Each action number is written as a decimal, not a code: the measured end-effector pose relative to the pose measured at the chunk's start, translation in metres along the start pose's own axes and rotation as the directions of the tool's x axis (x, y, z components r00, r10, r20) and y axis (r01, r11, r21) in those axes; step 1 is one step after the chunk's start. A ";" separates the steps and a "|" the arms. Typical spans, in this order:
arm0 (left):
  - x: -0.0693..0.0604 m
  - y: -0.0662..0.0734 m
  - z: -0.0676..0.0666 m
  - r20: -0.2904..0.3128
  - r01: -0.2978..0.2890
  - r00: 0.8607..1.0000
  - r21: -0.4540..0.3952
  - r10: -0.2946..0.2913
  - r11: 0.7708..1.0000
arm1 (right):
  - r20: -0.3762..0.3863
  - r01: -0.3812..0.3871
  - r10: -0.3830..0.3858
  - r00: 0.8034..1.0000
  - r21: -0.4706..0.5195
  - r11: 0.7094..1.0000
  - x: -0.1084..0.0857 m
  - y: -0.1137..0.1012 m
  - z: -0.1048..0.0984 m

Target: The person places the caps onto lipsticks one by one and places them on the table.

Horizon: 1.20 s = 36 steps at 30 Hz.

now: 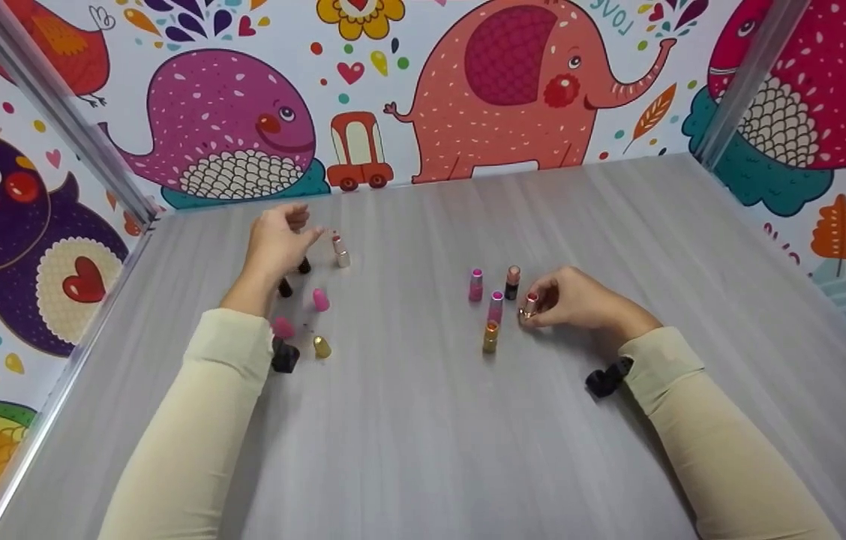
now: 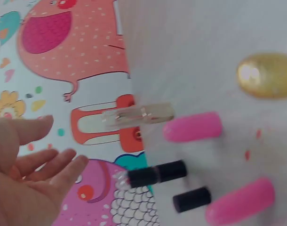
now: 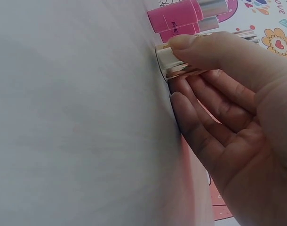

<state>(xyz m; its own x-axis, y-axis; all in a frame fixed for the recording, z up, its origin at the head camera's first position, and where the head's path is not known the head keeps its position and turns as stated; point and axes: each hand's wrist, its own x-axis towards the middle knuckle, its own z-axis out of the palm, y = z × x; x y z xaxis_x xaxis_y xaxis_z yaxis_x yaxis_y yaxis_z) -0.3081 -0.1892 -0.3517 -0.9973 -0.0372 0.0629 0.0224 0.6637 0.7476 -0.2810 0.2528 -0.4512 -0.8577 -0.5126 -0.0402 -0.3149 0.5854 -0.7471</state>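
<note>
The right hand (image 1: 569,298) pinches a gold-based lipstick (image 1: 532,301) upright on the table; in the right wrist view the thumb lies on its shiny base (image 3: 168,59). Close by on its left stand two pink lipsticks (image 1: 475,286), a black one (image 1: 512,283) and a gold one (image 1: 490,339). The left hand (image 1: 278,238) hovers with relaxed fingers and holds nothing, near a pale lipstick-like tube (image 1: 341,253) with a clear upper part in the left wrist view. Pink caps (image 2: 193,127), black pieces (image 2: 191,199) and a gold cap (image 1: 322,346) stand beside the left forearm.
The grey table (image 1: 408,420) lies between the two groups. Printed walls (image 1: 363,75) with metal corner posts bound its back and sides. A black device is on each wrist, one by the left cuff (image 1: 286,355), one by the right cuff (image 1: 607,379).
</note>
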 end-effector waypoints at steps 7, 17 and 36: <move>-0.023 -0.012 -0.021 -0.005 -0.016 1.000 -0.039 0.016 0.999 | -0.008 0.013 -0.013 1.000 0.008 1.000 -0.001 0.000 0.000; -0.054 -0.032 -0.037 0.036 -0.011 0.999 -0.033 0.012 0.999 | -0.001 0.000 0.000 1.000 0.007 1.000 -0.002 0.001 0.000; -0.096 -0.097 -0.037 0.065 0.105 0.993 -0.080 -0.100 0.991 | -0.006 0.027 -0.027 1.000 0.038 0.999 -0.001 -0.001 0.001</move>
<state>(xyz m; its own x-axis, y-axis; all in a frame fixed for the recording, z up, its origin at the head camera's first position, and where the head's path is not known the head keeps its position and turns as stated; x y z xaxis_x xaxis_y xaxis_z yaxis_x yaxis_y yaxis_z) -0.2124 -0.2778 -0.4057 -0.9970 -0.0546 -0.0553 -0.0770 0.5946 0.8003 -0.2795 0.2519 -0.4511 -0.8512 -0.5247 -0.0163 -0.3223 0.5469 -0.7727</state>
